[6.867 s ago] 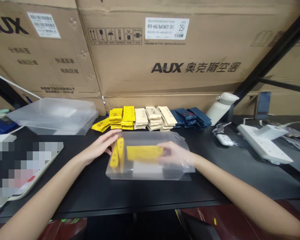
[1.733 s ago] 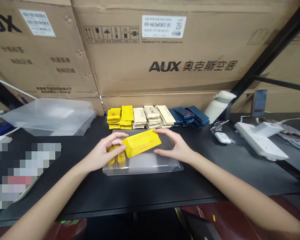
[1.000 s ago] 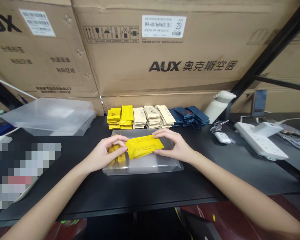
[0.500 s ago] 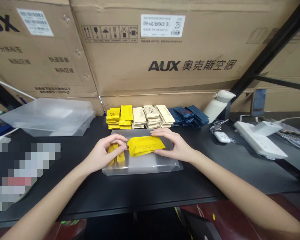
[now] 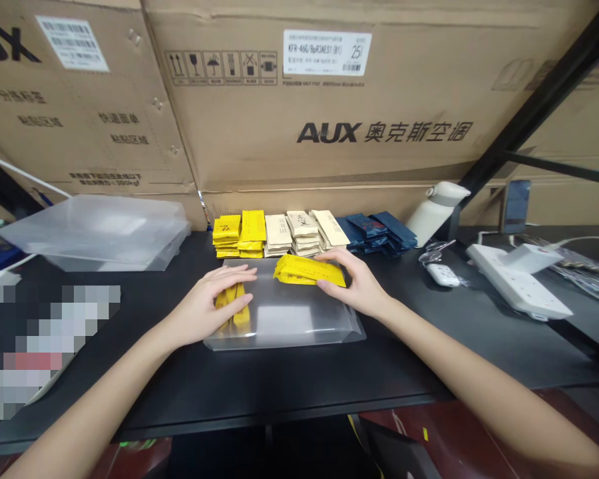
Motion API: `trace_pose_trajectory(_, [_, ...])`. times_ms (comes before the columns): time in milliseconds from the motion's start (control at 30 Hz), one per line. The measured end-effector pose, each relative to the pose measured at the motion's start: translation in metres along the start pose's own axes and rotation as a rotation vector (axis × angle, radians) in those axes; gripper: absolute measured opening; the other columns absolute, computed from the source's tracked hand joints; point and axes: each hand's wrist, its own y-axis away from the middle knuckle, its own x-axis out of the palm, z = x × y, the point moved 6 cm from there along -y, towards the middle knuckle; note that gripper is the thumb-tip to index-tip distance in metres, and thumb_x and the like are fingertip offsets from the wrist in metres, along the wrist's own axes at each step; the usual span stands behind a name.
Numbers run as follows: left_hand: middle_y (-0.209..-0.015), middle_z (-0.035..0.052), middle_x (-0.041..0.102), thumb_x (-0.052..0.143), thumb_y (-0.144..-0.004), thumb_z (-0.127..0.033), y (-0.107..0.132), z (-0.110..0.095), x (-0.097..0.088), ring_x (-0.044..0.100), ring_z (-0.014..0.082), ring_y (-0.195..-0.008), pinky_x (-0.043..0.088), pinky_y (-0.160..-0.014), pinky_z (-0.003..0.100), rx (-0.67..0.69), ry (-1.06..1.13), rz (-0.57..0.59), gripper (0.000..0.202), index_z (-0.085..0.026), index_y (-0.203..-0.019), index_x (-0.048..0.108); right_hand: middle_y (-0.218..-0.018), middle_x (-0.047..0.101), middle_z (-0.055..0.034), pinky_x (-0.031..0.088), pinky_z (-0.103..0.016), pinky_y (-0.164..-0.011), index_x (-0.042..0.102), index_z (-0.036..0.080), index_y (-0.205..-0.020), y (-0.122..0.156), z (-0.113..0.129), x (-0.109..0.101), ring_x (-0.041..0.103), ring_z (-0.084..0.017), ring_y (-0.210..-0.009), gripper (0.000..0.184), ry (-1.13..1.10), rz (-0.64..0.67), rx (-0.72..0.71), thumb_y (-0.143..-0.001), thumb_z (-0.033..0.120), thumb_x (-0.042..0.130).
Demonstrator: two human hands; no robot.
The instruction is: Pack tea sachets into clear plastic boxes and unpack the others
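In the head view, my right hand (image 5: 357, 286) grips a yellow packet (image 5: 309, 271) by its right end, thumb below and fingers above. The packet is raised over a translucent plastic box (image 5: 299, 329) on the black table. My left hand (image 5: 212, 303) lies at the left side of that box with thumb and fingers apart, holding nothing. Under it, more yellow packets (image 5: 240, 313) stand inside the box, partly covered by the fingers. Behind the box is a row of stacked packets: yellow ones (image 5: 252, 226), cream ones (image 5: 303, 223) and dark blue ones (image 5: 367, 225).
A second translucent plastic box (image 5: 104, 233) sits at the left. To the right are a white bottle (image 5: 436, 209), an earphone case (image 5: 443, 274), a power strip (image 5: 519, 279) and a phone (image 5: 516, 206). Large cardboard boxes (image 5: 239, 133) stand behind the table.
My right hand has moved the yellow packet a little right and away from me, turning it. My left fingers have come off its left end and spread out.
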Motion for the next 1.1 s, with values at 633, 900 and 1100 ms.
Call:
trace_pose_trajectory(633, [-0.139,0.0117,0.064,0.057,-0.092,-0.050,0.000,0.018,-0.006,0.051,0.0307,-0.136,0.031,-0.117,0.053,-0.037,-0.080,-0.058,0.043,-0.020,-0.122,0.068,-0.111,0.066,-0.0105,0.052,-0.049,-0.092,0.059,0.021,-0.116,-0.002,-0.005,-0.006,0.063,-0.029,-0.104,0.036,0.114,0.105,0.006,-0.082,0.030,0.067])
trace_pose_trajectory(900, [-0.137,0.0118,0.066,0.058,-0.091,-0.049,-0.001,0.014,-0.007,0.051,0.0305,-0.136,0.036,-0.115,0.052,-0.042,-0.038,-0.053,0.040,-0.022,-0.118,0.069,-0.136,0.060,-0.0113,0.045,-0.050,-0.107,0.052,0.025,-0.136,-0.002,0.001,-0.001,0.057,-0.028,-0.125,0.051,0.056,0.206,-0.025,-0.089,0.036,0.066])
trace_pose_trajectory(1100, [-0.138,0.0110,0.066,0.058,-0.091,-0.050,-0.001,0.014,-0.008,0.051,0.0306,-0.136,0.037,-0.115,0.052,-0.041,-0.048,-0.048,0.040,-0.023,-0.119,0.069,-0.130,0.066,-0.0092,0.045,-0.053,-0.109,0.062,0.023,-0.124,-0.003,-0.014,-0.004,0.062,-0.029,-0.121,0.044,-0.167,0.079,0.193,-0.084,0.039,0.071])
